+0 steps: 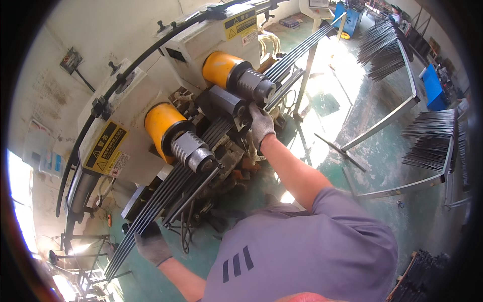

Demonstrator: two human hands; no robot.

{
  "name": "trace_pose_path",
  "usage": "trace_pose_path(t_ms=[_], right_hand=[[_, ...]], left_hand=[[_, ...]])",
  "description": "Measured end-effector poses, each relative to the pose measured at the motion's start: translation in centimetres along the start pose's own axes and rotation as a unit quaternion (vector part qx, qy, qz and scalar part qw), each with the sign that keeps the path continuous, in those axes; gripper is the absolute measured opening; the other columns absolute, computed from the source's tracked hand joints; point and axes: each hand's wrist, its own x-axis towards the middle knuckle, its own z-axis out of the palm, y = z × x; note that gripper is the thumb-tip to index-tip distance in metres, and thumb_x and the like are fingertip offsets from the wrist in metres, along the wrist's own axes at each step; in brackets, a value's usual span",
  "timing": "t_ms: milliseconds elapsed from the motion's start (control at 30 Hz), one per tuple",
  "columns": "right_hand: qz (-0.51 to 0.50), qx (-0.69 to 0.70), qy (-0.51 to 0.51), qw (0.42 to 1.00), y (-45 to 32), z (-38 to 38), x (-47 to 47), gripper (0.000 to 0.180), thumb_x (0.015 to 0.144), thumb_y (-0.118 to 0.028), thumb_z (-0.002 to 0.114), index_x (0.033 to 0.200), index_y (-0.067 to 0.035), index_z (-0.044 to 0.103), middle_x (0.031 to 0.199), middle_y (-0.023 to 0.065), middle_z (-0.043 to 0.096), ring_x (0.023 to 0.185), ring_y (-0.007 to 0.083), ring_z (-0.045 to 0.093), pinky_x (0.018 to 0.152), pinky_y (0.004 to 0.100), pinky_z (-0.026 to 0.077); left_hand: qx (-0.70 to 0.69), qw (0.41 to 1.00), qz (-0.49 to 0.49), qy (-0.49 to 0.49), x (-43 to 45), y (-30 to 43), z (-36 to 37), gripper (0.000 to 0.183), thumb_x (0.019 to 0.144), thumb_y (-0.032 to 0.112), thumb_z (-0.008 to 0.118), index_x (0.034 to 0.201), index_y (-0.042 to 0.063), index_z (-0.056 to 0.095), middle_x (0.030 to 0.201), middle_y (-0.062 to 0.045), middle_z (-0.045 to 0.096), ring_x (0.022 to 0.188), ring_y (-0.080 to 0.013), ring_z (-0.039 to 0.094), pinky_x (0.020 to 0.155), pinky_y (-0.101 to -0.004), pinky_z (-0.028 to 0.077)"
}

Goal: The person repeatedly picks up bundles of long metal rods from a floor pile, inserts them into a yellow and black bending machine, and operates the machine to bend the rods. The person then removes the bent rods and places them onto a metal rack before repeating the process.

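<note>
Several long, thin metal rods [154, 202] run side by side, slanting through a roller machine. My left hand [153, 247], in a grey work glove with a dark palm, is closed around them near their lower-left end. My right hand [262, 124], gloved too, rests at the machine beside a dark hexagonal metal piece [228, 101]; its fingertips are partly hidden, so its grip is unclear. Two ribbed steel rollers sit above the rods: one roller [192, 151] on the lower yellow cylinder [166, 124], another roller [254, 83] on the upper yellow cylinder [222, 68].
Pale machine housings [132, 94] with yellow warning labels stand against the wall. A black cable [143, 64] arcs over them. Thin rods hang in bundles [385, 49] on metal racks [381, 122] at the right. A loose bar [339, 151] lies on the green floor [324, 234].
</note>
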Motion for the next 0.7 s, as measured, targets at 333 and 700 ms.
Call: trace_pose_path(t_ms=[333,700], right_hand=[[0.005,-0.004,-0.026,1.0,-0.8,0.1,0.1,0.046,0.097,-0.033,0.058,0.128,0.0,0.061,0.119,0.0099,0.066,0.109,0.0183,0.058,0.097,0.0323,0.04],[0.012,-0.102,-0.085,0.991,-1.2,1.0,4.5,0.032,0.089,-0.024,0.062,0.115,-0.005,0.067,0.098,0.0061,0.069,0.075,0.0143,0.064,0.067,0.03,0.049]], left_hand=[[0.194,0.936,0.226,0.19,1.9,9.6,9.8,0.051,0.101,0.028,0.051,0.132,-0.012,0.048,0.13,-0.022,0.056,0.121,-0.031,0.054,0.11,-0.0404,0.038],[0.343,0.885,0.288,0.127,4.1,10.9,26.7,0.048,0.102,0.028,0.048,0.135,-0.007,0.049,0.124,-0.018,0.059,0.111,-0.0252,0.059,0.094,-0.0371,0.049]])
